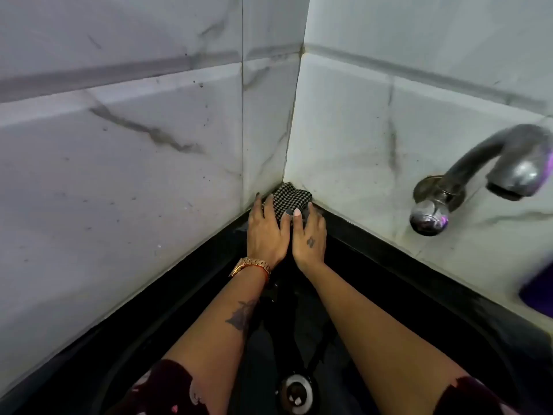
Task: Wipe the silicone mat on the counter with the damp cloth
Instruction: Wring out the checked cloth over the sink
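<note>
Dim, cool, even illumination with no visible lamp; the right-hand tiled wall [374, 130] reads brighter and greener than the greyer left-hand tiled wall [119, 145]. The black counter [389, 283] is underexposed, its surface detail largely lost in shadow. Small specular highlights sit on the metal tap [508, 166] and on the drain ring [296, 390]. Wide-angle distortion bends the tile joints and the counter edges, most strongly toward the frame borders. Sharpness is soft overall; a purple smear [538, 286] at the right edge is blurred beyond recognition, and the sleeves [167, 390] at the bottom are out of focus
</note>
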`<state>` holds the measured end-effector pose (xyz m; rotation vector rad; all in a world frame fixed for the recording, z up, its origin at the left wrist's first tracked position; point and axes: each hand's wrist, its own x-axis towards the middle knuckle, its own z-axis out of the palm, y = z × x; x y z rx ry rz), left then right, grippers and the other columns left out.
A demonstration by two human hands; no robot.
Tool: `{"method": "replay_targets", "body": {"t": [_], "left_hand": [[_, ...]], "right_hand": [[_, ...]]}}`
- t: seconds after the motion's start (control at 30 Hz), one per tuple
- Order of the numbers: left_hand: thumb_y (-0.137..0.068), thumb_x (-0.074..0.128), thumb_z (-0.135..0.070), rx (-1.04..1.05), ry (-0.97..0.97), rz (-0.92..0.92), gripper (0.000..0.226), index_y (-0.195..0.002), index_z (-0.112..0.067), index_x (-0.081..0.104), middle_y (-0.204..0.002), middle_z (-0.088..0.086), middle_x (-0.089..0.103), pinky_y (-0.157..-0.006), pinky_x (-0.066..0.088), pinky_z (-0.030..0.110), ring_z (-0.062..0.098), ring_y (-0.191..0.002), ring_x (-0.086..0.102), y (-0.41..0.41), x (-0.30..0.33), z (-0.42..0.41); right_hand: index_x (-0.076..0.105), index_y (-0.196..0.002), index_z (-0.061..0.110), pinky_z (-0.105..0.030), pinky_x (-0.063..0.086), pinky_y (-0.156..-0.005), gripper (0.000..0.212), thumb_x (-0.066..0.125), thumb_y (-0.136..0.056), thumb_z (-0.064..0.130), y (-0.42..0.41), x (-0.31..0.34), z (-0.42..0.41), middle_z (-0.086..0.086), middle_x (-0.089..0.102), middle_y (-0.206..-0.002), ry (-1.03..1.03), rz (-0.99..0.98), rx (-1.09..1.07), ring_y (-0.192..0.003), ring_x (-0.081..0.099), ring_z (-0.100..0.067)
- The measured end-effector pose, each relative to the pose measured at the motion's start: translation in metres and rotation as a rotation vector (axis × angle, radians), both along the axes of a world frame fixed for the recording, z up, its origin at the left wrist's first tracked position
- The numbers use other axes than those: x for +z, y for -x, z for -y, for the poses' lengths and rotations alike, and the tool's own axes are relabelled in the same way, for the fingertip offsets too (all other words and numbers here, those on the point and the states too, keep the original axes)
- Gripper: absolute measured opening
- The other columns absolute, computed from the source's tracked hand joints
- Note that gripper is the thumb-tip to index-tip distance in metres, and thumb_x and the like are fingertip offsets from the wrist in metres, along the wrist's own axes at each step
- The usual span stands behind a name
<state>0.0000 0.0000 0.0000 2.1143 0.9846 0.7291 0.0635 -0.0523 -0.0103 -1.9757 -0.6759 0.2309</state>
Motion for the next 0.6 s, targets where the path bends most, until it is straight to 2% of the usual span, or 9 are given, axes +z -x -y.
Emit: {"method": "replay_targets", "body": {"t": [0.1,0.2,0.33,0.43,0.53,0.6], "left_hand": [[-0.097,0.040,-0.034,0.032,0.084,0.025,0.057,-0.146,-0.009,0.024,-0.155,0.016,0.017,-0.114,0.015,0.036,0.028,-0.142,0.017,-0.009,-0.006,-0.010],[-0.097,0.040,-0.034,0.051,0.157,0.019,0.057,-0.146,-0.008,0.024,-0.152,0.015,0.025,-0.113,0.018,0.036,0.028,-0.139,0.022,-0.014,-0.011,-0.012],[-0.098,0.039,-0.029,0.067,0.188,0.022,0.051,-0.144,-0.009,0.029,-0.146,0.018,0.034,-0.110,0.020,0.036,0.029,-0.135,0.027,-0.013,-0.005,-0.011],[-0.099,0.037,-0.029,0.049,0.218,0.058,0.048,-0.143,-0.010,0.033,-0.144,0.018,0.036,-0.110,0.021,0.036,0.029,-0.134,0.030,-0.009,0.002,-0.001],[-0.099,0.037,-0.032,0.042,0.322,0.118,0.043,-0.137,-0.013,0.044,-0.140,0.012,0.044,-0.108,0.026,0.033,0.025,-0.130,0.038,0.004,0.010,0.020],[-0.097,0.040,-0.037,0.026,0.414,0.149,0.038,-0.123,-0.015,0.057,-0.128,0.011,0.055,-0.105,0.035,0.039,0.025,-0.119,0.049,0.013,0.010,0.036]], "right_hand": [[0.025,-0.146,0.014,-0.036,0.034,-0.106,0.057,0.040,-0.098,0.039,-0.006,-0.010,-0.020,-0.014,0.028,-0.146,0.041,-0.107,-0.033,-0.128,0.039,-0.028],[0.034,-0.142,0.013,-0.036,0.039,-0.104,0.054,0.051,-0.094,0.032,-0.010,-0.014,-0.034,-0.012,0.031,-0.143,-0.026,-0.311,-0.075,-0.123,0.045,-0.027],[0.045,-0.132,0.015,-0.037,0.049,-0.094,0.054,0.067,-0.082,0.012,-0.020,-0.008,-0.036,-0.005,0.056,-0.124,-0.242,-0.570,-0.164,-0.102,0.058,-0.020],[0.050,-0.126,0.009,-0.034,0.055,-0.082,0.053,0.061,-0.077,-0.010,-0.022,0.005,-0.020,-0.012,0.064,-0.114,-0.400,-0.764,-0.098,-0.095,0.064,-0.023],[0.051,-0.125,0.004,-0.023,0.055,-0.064,0.054,0.049,-0.077,-0.020,-0.016,0.021,0.016,-0.014,0.063,-0.105,-0.407,-0.853,-0.069,-0.082,0.063,-0.020],[0.054,-0.122,0.003,-0.028,0.056,-0.067,0.052,0.048,-0.074,-0.019,-0.009,0.021,0.043,-0.013,0.064,-0.106,-0.380,-0.877,-0.071,-0.086,0.064,-0.022]]}}
